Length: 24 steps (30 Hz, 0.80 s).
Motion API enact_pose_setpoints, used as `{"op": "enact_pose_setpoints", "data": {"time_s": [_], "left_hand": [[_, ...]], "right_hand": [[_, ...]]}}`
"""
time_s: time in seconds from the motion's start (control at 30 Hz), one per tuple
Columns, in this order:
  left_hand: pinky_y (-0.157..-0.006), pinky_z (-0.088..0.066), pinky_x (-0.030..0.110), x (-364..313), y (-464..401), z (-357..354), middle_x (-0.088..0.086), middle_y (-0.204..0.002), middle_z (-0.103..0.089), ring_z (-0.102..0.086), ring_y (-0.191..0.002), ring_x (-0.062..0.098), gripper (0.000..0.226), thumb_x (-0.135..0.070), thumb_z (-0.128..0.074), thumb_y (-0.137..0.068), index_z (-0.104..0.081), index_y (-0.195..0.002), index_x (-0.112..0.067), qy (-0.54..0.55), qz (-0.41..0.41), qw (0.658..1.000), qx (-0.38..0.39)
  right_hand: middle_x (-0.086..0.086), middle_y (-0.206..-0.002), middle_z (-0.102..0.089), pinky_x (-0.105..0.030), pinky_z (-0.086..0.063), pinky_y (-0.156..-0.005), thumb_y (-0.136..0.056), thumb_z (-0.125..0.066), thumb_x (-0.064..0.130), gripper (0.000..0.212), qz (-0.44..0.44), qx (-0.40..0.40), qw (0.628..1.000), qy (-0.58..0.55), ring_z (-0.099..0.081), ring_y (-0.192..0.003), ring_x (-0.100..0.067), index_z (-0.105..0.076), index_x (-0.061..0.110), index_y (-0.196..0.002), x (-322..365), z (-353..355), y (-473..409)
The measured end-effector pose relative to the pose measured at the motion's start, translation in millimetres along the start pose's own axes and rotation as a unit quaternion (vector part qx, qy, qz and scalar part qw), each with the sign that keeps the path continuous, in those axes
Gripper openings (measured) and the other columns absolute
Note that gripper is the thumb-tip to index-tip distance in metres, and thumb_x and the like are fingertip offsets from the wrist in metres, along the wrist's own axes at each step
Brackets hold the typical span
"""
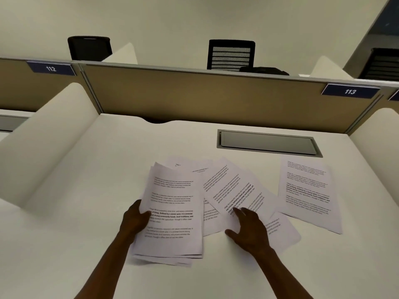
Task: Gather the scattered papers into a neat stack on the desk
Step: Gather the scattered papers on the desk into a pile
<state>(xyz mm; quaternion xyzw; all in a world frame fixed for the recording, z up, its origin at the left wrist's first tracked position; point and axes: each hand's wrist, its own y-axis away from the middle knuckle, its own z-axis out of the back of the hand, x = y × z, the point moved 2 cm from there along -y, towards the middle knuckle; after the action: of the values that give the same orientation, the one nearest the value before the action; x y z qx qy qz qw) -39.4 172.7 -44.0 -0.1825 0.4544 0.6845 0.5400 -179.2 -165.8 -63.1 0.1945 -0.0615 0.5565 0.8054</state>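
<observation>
At the left of the white bench (64,244), the person's left hand (135,220) was clenched on the edge of a bundle of printed sheets (172,212), thumb on top and fingers hidden beneath, so the pages already collected stayed together; their lower corners were fanned out unevenly, so the bundle looked far from squared. Just to its right lay a loose overlapping spread of papers (226,186), partly tucked under the bundle. The right hand (248,229) lay released and flat on that spread, fingers splayed, gripping nothing, probably placed to slide the next page toward the bundle. Farther right, one single sheet (306,190) sat apart from the rest, touched by neither hand, below the grey cable hatch (267,143). I judged the gathering roughly halfway done, with the squaring yet to come.
</observation>
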Motion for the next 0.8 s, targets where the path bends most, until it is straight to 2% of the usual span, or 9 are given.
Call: {"op": "enact_pose_setpoints", "data": {"time_s": [0.1,0.17,0.27,0.33,0.4,0.5,0.6,0.7,0.8], "left_hand": [[-0.098,-0.05,0.046,9,2,1,0.016,-0.133,-0.061,-0.06,-0.115,0.035,0.053,-0.014,-0.066,-0.091,-0.047,-0.141,-0.015,0.026,0.026,0.999,-0.009],[-0.101,-0.048,0.051,13,6,0,0.016,-0.135,-0.058,-0.058,-0.118,0.036,0.062,-0.01,-0.066,-0.09,-0.039,-0.145,-0.019,0.056,0.031,0.998,0.013],[-0.107,-0.044,0.053,16,12,-2,0.015,-0.142,-0.051,-0.052,-0.125,0.037,0.08,-0.005,-0.066,-0.089,-0.023,-0.153,-0.025,0.046,0.03,0.997,0.051],[-0.11,-0.041,0.053,16,17,-3,0.014,-0.148,-0.047,-0.049,-0.13,0.036,0.089,-0.006,-0.067,-0.088,-0.013,-0.156,-0.029,0.04,0.032,0.997,0.056],[-0.111,-0.04,0.053,15,22,-4,0.012,-0.152,-0.041,-0.047,-0.132,0.037,0.095,-0.006,-0.067,-0.088,-0.007,-0.156,-0.035,0.039,0.019,0.997,0.056],[-0.11,-0.041,0.052,12,28,-6,0.007,-0.154,-0.038,-0.046,-0.133,0.035,0.096,-0.003,-0.066,-0.087,-0.01,-0.155,-0.041,0.053,-0.016,0.997,0.062],[-0.113,-0.039,0.048,12,31,-12,0.005,-0.156,-0.037,-0.043,-0.137,0.029,0.084,0.001,-0.064,-0.086,-0.028,-0.151,-0.038,0.06,-0.034,0.995,0.068],[-0.112,-0.04,0.039,13,35,-19,0.006,-0.153,-0.043,-0.046,-0.134,0.026,0.065,0.002,-0.063,-0.086,-0.051,-0.139,-0.034,0.072,-0.035,0.996,0.032],[-0.107,-0.045,0.037,15,39,-24,0.006,-0.146,-0.051,-0.053,-0.125,0.025,0.055,0.001,-0.063,-0.084,-0.061,-0.129,-0.031,0.09,-0.034,0.995,-0.009]], "right_hand": [[0.0,-0.154,-0.039,-0.034,-0.039,-0.108,-0.084,-0.049,0.068,0.082,0.024,-0.011,0.998,0.055,-0.035,-0.14,-0.019,-0.028,0.029,-0.153,1,1,1],[0.002,-0.146,-0.049,-0.033,-0.044,-0.099,-0.086,-0.046,0.066,0.076,0.042,-0.024,0.995,0.084,-0.046,-0.13,-0.019,-0.032,0.029,-0.151,4,2,4],[0.0,-0.124,-0.066,-0.033,-0.051,-0.085,-0.086,-0.051,0.057,0.064,0.064,-0.064,0.992,0.083,-0.062,-0.11,-0.02,-0.048,0.025,-0.143,11,6,8],[0.0,-0.094,-0.075,-0.031,-0.055,-0.066,-0.081,-0.064,0.044,0.047,0.08,-0.115,0.988,0.068,-0.071,-0.081,-0.02,-0.068,0.021,-0.122,16,10,10],[0.001,-0.07,-0.072,-0.026,-0.051,-0.05,-0.074,-0.073,0.03,0.025,0.091,-0.153,0.982,0.056,-0.067,-0.057,-0.017,-0.076,0.018,-0.097,22,14,12],[-0.002,-0.071,-0.075,-0.028,-0.055,-0.052,-0.073,-0.077,0.015,0.017,0.069,-0.192,0.979,-0.008,-0.069,-0.057,-0.019,-0.078,0.014,-0.09,28,18,11],[-0.004,-0.079,-0.077,-0.031,-0.058,-0.061,-0.078,-0.074,0.014,0.015,0.036,-0.221,0.972,-0.066,-0.072,-0.067,-0.022,-0.078,0.013,-0.093,32,25,8],[-0.004,-0.083,-0.077,-0.031,-0.059,-0.066,-0.084,-0.069,0.014,0.017,0.015,-0.242,0.962,-0.129,-0.072,-0.071,-0.021,-0.076,0.012,-0.099,41,34,8],[-0.003,-0.082,-0.077,-0.027,-0.057,-0.066,-0.085,-0.068,0.012,0.02,0.0,-0.273,0.941,-0.2,-0.071,-0.069,-0.017,-0.076,0.013,-0.103,58,42,10]]}}
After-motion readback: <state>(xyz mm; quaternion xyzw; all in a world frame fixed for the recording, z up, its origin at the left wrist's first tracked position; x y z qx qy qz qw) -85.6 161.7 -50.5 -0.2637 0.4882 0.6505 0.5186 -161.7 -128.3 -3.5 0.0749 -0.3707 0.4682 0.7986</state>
